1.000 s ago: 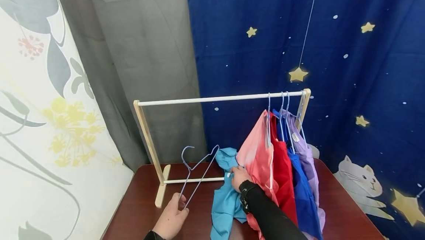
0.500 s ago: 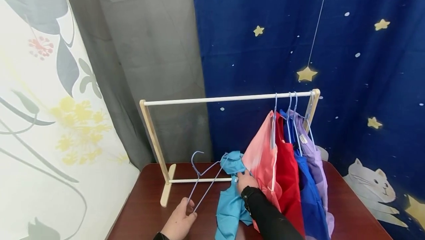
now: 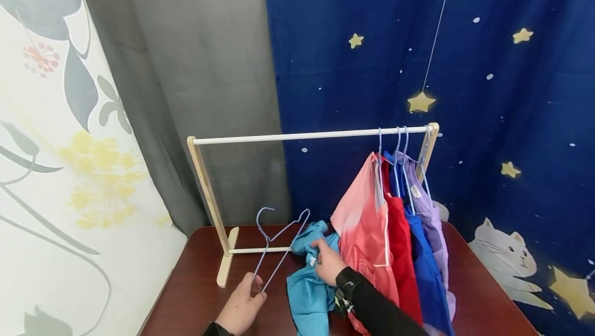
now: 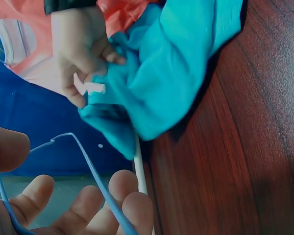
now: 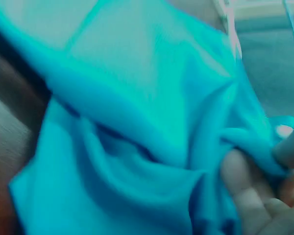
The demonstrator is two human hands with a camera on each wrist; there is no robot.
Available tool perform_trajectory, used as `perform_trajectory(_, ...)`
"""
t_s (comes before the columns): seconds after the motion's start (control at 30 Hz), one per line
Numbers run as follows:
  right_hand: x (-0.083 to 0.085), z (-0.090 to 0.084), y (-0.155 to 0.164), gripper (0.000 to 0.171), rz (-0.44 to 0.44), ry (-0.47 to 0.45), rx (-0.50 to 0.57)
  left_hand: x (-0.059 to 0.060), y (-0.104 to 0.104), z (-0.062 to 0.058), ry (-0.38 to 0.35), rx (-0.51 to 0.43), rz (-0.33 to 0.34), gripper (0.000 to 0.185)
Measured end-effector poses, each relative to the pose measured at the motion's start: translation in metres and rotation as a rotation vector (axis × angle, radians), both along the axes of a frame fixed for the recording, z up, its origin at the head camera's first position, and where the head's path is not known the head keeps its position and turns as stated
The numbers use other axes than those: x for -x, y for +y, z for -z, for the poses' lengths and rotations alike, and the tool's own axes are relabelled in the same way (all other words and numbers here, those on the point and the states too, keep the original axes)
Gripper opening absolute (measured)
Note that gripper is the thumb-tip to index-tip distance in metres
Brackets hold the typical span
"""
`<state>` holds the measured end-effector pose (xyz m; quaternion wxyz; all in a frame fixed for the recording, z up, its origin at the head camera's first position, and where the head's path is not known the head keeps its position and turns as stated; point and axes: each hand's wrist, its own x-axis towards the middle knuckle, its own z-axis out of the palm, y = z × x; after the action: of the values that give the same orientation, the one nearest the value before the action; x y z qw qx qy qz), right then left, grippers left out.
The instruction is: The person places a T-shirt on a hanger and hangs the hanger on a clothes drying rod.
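My left hand (image 3: 243, 302) holds a light blue-purple wire hanger (image 3: 267, 243) by its lower part, with the hook pointing up and away. In the left wrist view the fingers (image 4: 122, 186) curl round the hanger's wire. My right hand (image 3: 329, 262) pinches a turquoise garment (image 3: 309, 294) near its collar, beside a small white label (image 4: 94, 88). The garment is crumpled and droops over the table just right of the hanger. Up close in the right wrist view, thumb and fingers (image 5: 240, 178) grip a fold of the turquoise cloth.
Behind the hands stands a small clothes rack with a white top rail (image 3: 288, 137). Pink (image 3: 362, 222), red (image 3: 402, 253), blue (image 3: 425, 269) and lilac (image 3: 429, 217) garments hang at its right end. A brown table (image 3: 186, 294) lies underneath; curtains hang behind.
My right hand has shifted left, pulling the turquoise garment's collar away from the pink garment and bunching it toward the hanger. The left hand keeps its hold on the hanger.
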<state>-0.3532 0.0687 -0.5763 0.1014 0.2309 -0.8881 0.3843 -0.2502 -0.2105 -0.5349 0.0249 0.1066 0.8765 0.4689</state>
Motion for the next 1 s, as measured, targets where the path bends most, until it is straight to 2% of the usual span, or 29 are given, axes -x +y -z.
perform_trajectory(0.07, -0.008, -0.008, -0.003, 0.04, -0.041, -0.029, -0.103, 0.001, -0.004, -0.001, -0.014, -0.003, -0.01, 0.026)
perform_trajectory(0.17, -0.016, -0.014, -0.007, 0.024, -0.052, -0.04, -0.29, 0.001, -0.007, 0.001, -0.029, -0.007, -0.005, 0.026)
perform_trajectory(0.27, -0.014, -0.007, -0.012, 0.024, -0.043, 0.046, -0.452, 0.001, -0.005, 0.004, -0.035, -0.007, 0.014, 0.025)
perform_trajectory(0.4, -0.003, 0.011, -0.025, 0.04, 0.035, 0.245, -0.561, 0.0, -0.001, 0.008, -0.046, -0.009, 0.026, 0.024)
perform_trajectory(0.5, 0.002, 0.019, -0.031, 0.045, 0.094, 0.292, -0.61, 0.001, 0.004, 0.009, -0.06, -0.012, 0.025, 0.024)
perform_trajectory(0.57, 0.003, 0.021, -0.034, 0.033, 0.115, 0.286, -0.643, 0.002, 0.007, 0.01, -0.072, -0.012, 0.021, 0.024)
perform_trajectory(0.63, 0.005, 0.02, -0.033, 0.013, 0.137, 0.261, -0.632, 0.003, 0.01, 0.01, -0.085, -0.018, 0.018, 0.024)
perform_trajectory(0.67, 0.006, 0.02, -0.032, 0.006, 0.15, 0.234, -0.597, 0.004, 0.011, 0.01, -0.088, -0.018, 0.017, 0.023)
perform_trajectory(0.73, 0.011, 0.017, -0.03, 0.016, 0.188, 0.156, -0.454, 0.006, 0.013, 0.009, -0.088, -0.024, 0.014, 0.022)
perform_trajectory(0.8, 0.019, 0.013, -0.028, 0.017, 0.22, 0.008, -0.192, 0.006, 0.014, 0.007, -0.076, -0.037, 0.012, 0.022)
perform_trajectory(0.93, 0.036, 0.004, -0.021, 0.006, 0.288, -0.299, 0.475, 0.005, 0.011, 0.004, -0.036, -0.077, 0.006, 0.022)
perform_trajectory(1.0, 0.042, 0.005, -0.016, 0.008, 0.354, -0.395, 0.682, 0.003, 0.009, 0.004, -0.027, -0.096, 0.0, 0.022)
